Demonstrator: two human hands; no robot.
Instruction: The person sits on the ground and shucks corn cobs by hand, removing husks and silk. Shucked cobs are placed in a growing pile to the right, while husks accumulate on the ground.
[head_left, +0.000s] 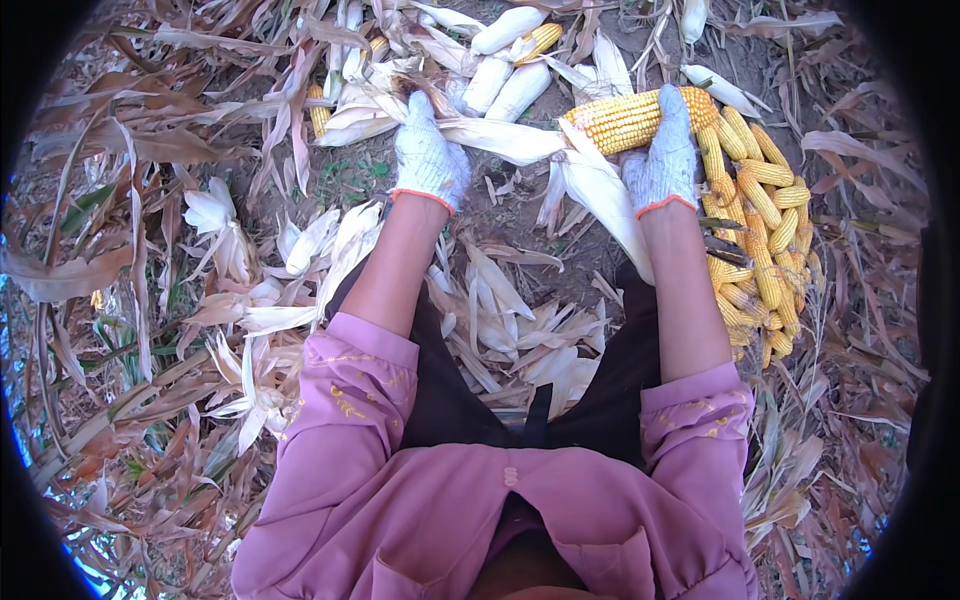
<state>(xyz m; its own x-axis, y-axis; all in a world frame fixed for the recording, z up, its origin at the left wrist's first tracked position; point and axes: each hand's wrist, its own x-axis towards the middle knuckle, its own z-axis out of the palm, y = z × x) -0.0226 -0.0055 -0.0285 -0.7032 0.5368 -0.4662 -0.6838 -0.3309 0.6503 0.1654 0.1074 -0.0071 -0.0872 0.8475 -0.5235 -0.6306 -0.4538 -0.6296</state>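
Note:
My right hand (664, 154), in a pale knitted glove with an orange cuff, is closed around a bare yellow corn cob (619, 120). Pale husk leaves (600, 180) hang from the cob's left end. My left hand (431, 154), gloved alike, grips dry corn husk (375, 105); one husk strip (510, 141) stretches from it towards the cob. Just right of my right hand lies a heap of husked yellow cobs (765, 240). Several cobs in pale husks (517, 90) lie on the ground beyond and between my hands.
Loose husks (517, 322) cover the soil between my legs. Opened white husks (259, 397) lie at the left. Dry stalks and leaves (112, 270) spread over the left side, and more dry leaves (847, 450) lie at the right. A husked cob (319, 112) rests beyond my left hand.

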